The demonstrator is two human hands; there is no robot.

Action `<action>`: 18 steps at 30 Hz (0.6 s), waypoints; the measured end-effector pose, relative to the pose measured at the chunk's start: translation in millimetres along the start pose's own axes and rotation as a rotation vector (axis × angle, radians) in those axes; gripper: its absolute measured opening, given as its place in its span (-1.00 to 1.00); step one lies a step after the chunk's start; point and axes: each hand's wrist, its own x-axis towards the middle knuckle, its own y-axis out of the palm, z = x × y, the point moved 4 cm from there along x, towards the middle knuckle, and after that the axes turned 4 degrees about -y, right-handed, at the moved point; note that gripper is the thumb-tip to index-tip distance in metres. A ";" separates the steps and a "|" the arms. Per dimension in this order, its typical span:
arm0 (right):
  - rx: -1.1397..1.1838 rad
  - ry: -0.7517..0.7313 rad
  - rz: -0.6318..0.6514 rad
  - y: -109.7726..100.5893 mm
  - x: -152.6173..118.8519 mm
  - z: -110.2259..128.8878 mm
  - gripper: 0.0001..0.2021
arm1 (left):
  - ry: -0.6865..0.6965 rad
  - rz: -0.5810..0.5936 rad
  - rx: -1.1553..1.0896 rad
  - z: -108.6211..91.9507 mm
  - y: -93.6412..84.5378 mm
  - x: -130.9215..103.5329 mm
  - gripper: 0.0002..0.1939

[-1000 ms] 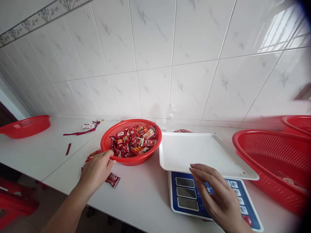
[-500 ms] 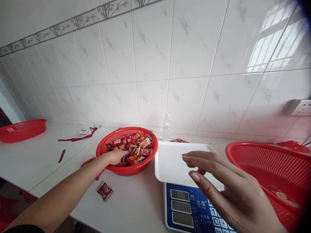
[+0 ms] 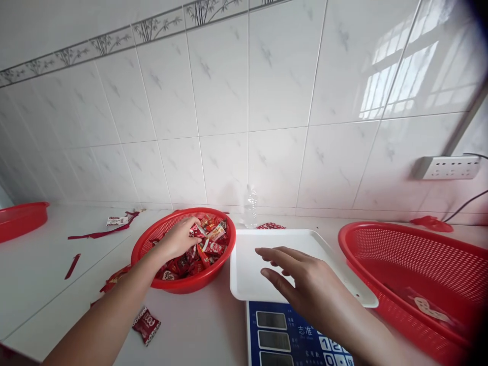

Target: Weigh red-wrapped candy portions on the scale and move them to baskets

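Above the wrapped candies in a red perforated basket [image 3: 142,239], my left hand [image 3: 181,238] pinches a small red-and-white wrapped candy [image 3: 196,231]. More packets [image 3: 213,247], mostly red, lie heaped beneath it. My right hand [image 3: 292,272] hovers palm down over the white tray [image 3: 247,264] of a weighing scale, its fingers stretched and holding nothing. The scale's blue panel [image 3: 272,310], with displays and number keys, is partly hidden by my right forearm. One dark red wrapped candy [image 3: 146,326] rests on the table in front of the basket.
On the right stands a larger red basket [image 3: 415,249] with a clear packet [image 3: 429,309] inside. A clear plastic bottle [image 3: 250,207] is by the tiled wall. Farther left are a red ribbon strip [image 3: 101,234], a paper label [image 3: 117,220] and another red basket [image 3: 23,219].
My left hand has risen from among the candies with one between its fingers. My right hand has moved forward and left over the tray. The view has shifted right.
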 end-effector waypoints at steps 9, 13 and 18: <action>0.469 0.273 -0.033 8.0 9.0 -7.5 -0.59 | 0.361 0.212 -1.189 -93.4 32.9 -52.1 -0.53; 0.774 0.317 -0.092 5.6 10.4 -13.7 -0.58 | 0.418 0.258 -1.316 -113.6 46.6 -64.4 -0.57; 0.770 0.375 -0.268 4.2 8.5 -26.9 -0.58 | 0.389 0.319 -1.297 -125.4 53.3 -64.2 -0.38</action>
